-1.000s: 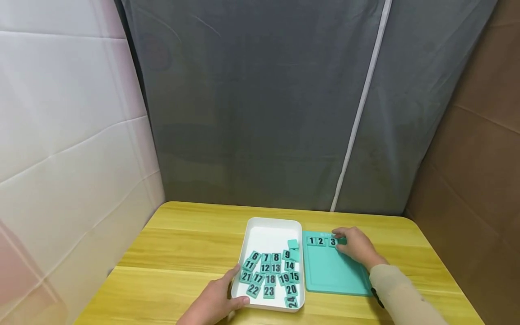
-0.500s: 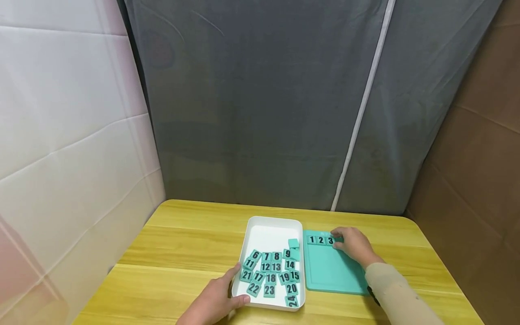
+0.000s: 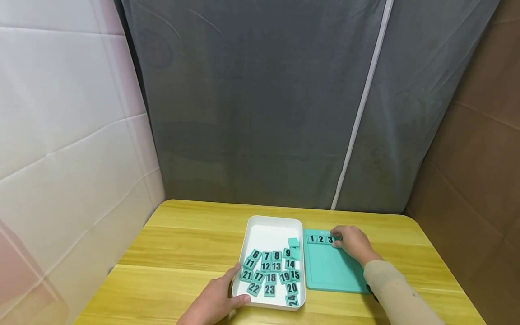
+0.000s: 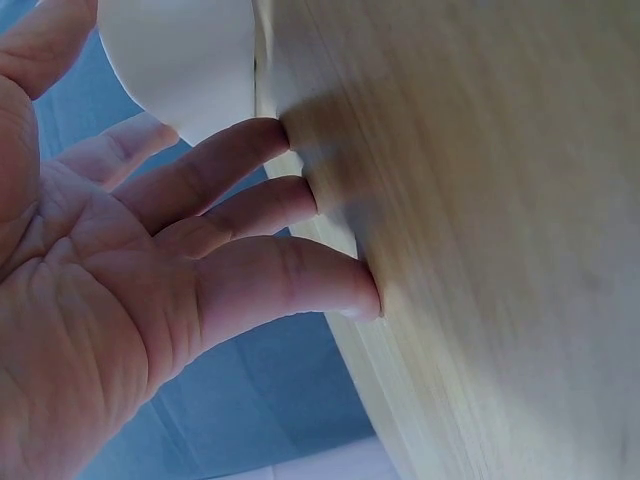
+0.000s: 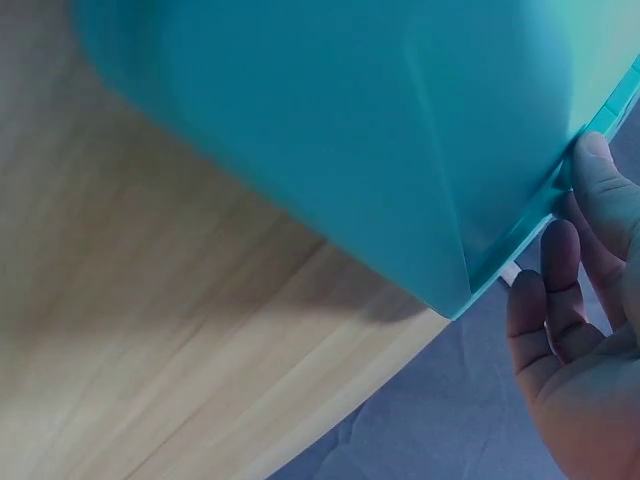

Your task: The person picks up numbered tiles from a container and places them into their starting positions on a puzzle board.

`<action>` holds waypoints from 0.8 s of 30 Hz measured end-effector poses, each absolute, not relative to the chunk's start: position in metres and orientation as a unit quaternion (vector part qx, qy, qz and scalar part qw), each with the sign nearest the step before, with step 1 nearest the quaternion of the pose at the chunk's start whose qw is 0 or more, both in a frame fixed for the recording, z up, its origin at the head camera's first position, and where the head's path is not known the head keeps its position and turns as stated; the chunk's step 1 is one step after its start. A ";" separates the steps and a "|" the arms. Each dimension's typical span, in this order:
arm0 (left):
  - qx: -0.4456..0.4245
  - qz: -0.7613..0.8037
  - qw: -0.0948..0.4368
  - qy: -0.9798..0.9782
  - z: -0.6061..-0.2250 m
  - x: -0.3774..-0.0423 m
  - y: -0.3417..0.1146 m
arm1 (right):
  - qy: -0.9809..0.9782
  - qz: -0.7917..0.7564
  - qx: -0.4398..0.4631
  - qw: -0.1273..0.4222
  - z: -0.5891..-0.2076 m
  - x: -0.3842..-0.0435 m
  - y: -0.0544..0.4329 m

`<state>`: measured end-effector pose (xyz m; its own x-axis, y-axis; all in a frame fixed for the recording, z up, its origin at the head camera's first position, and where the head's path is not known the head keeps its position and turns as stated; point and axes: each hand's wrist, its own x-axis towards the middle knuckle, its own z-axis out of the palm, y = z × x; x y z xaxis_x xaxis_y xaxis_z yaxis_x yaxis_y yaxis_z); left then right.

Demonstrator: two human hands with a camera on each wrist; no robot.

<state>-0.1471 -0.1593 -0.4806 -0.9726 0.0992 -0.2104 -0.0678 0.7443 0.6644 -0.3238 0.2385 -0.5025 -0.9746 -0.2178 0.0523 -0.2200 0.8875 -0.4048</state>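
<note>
My right hand (image 3: 357, 246) pinches the number 3 tile (image 3: 330, 239) between thumb and fingers at the top of a teal board (image 3: 333, 271). Left of it, in one row, lie the number 2 tile (image 3: 321, 239) and number 1 tile (image 3: 311, 239). In the right wrist view, the thumb (image 5: 600, 180) is at the row along the board's edge. My left hand (image 3: 213, 295) spans the near left corner of a white tray (image 3: 266, 230), thumb on its near rim. In the left wrist view, several fairly straight fingers (image 4: 285, 275) touch the table.
Teal number tiles, from the number 6 tile (image 3: 255, 254) to the number 24 tile (image 3: 291, 300), lie in the tray, some blank side up (image 3: 293, 243). Tray and board stand side by side on a wooden table (image 3: 183, 253). A grey curtain (image 3: 252, 113) hangs behind.
The number 3 tile has moved left, from a small gap to close against the number 2 tile, with my right hand on it. My left hand stays at the tray.
</note>
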 end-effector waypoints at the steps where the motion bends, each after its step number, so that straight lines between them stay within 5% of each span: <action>1: 0.009 0.358 0.116 0.927 -0.480 -0.147 -0.159 | -0.971 0.209 0.114 0.003 -0.502 -0.324 0.239; 24: 0.012 0.361 0.115 0.926 -0.480 -0.148 -0.159 | -0.967 0.224 0.118 -0.013 -0.487 -0.323 0.214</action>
